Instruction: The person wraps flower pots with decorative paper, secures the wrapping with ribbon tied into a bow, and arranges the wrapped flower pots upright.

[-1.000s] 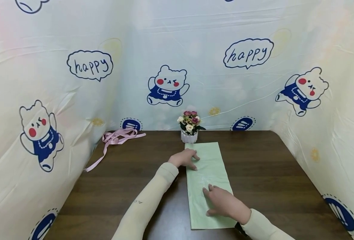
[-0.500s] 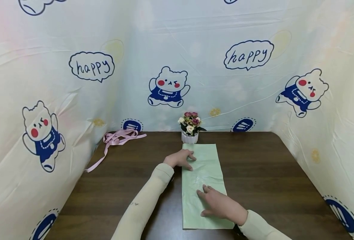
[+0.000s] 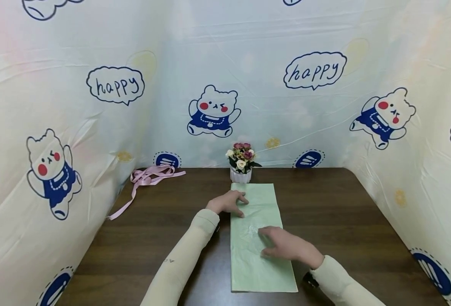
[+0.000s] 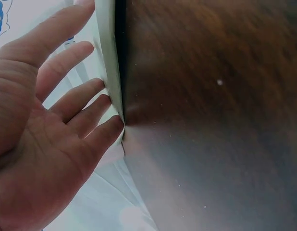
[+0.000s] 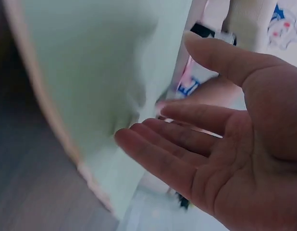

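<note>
A long rectangle of pale green paper (image 3: pixel 261 276) lies lengthwise on the dark wooden table, slightly creased near its middle. My left hand (image 3: pixel 228 203) rests spread fingertips on its left side toward the far end; in the left wrist view those fingertips meet the paper's edge (image 4: pixel 109 57). Over the paper's middle is my right hand (image 3: pixel 291 245), palm down with loosely extended fingers. Seen from the right wrist, its straight fingers (image 5: pixel 160 159) are close to the green surface (image 5: pixel 91 62), casting a shadow there. Neither hand grips anything.
A small white pot of pink and cream flowers (image 3: pixel 242 158) stands just beyond the paper's far end. A loose pink ribbon (image 3: pixel 148 176) lies at the table's back left corner. Cloth printed with bears (image 3: pixel 214 111) hangs around the back and sides.
The paper has slid left and straightened, both hands moving left with it. Since then my right hand has shifted farther up the paper; the left stays nearly still.
</note>
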{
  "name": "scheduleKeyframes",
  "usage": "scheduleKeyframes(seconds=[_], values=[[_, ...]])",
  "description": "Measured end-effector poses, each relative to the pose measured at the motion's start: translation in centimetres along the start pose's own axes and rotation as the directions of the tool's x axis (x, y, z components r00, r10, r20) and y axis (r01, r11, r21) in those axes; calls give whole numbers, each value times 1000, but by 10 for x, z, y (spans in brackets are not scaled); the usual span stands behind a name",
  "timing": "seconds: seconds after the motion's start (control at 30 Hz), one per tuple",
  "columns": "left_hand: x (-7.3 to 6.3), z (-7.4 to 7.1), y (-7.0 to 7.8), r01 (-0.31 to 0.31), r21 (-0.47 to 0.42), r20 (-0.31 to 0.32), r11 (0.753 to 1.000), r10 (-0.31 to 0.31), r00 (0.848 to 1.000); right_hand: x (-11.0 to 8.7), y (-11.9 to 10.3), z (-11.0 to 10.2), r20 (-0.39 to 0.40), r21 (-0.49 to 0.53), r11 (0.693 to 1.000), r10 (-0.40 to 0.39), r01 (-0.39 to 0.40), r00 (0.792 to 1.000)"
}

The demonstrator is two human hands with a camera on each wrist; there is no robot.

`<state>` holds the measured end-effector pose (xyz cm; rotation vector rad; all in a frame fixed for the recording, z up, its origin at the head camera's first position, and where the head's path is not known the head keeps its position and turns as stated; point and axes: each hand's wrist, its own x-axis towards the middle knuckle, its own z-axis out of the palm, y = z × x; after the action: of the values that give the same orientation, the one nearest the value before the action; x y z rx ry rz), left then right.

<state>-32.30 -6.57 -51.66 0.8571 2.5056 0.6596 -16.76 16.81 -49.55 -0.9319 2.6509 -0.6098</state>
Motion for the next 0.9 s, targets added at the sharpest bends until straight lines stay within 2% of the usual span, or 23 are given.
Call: scheduleKeyframes(seconds=[0.13, 0.27, 0.43, 0.6, 0.67, 0.77, 0.9], values=[[-1, 1, 0, -10, -3, -10, 1000, 10, 1000, 5, 20, -8, -68, 28, 997, 74, -72, 995], [-3, 1, 0, -11, -21, -18, 1000, 11, 1000, 10, 36, -14, -124, 52, 979, 204, -199, 971], [-1, 2, -3, -15, -26, -18, 1000, 15, 1000, 14, 52, -18, -166, 148, 931, 357, -335, 919], [-1, 3, -3, -14, -24, -16, 1000, 14, 1000, 17, 60, -19, -160, 229, 863, 490, -451, 857], [-1, 4, -3, -10, -22, -17, 1000, 9, 1000, 18, 63, -18, -145, 223, 844, 523, -487, 840], [-1, 5, -4, -7, -25, -25, 1000, 7, 1000, 21, 67, -15, -111, 207, 828, 549, -521, 828], [-2, 6, -3, -9, -36, -33, 999, 8, 999, 23, 69, -12, -90, 201, 830, 544, -520, 834]])
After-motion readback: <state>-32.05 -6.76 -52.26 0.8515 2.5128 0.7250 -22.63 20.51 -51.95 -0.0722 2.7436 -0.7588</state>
